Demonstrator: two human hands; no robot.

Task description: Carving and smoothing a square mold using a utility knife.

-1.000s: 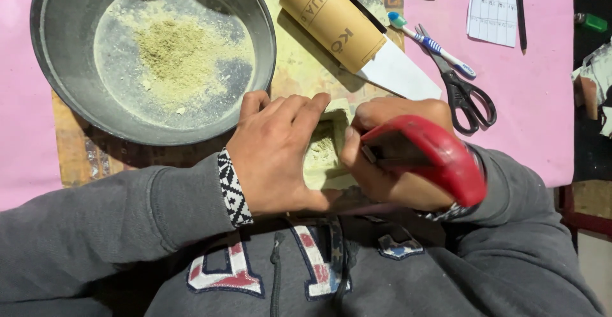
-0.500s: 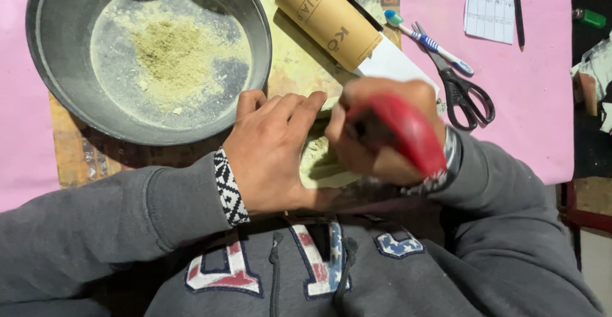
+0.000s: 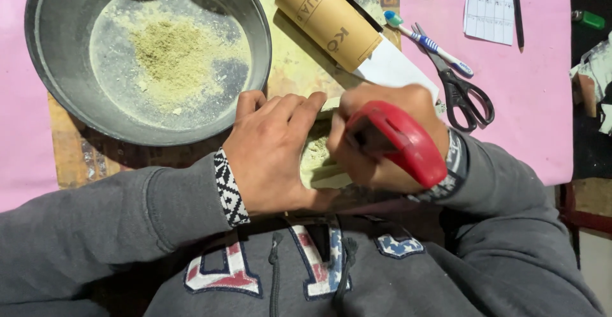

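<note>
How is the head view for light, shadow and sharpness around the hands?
Head view: hard sunlight, bright on the pink table cover; deep shadow inside the metal pan rim and under the left hand; the right hand and its red-handled tool look slightly soft; scissors sharp.

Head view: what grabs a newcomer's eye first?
The red tool, gripped in the right hand at centre, pressed to a pale block that the left hand steadies. Next, the big grey pan at upper left, with a heap of yellow-green powder in it. All of it sits on a pink cloth, with scissors at right.
</note>
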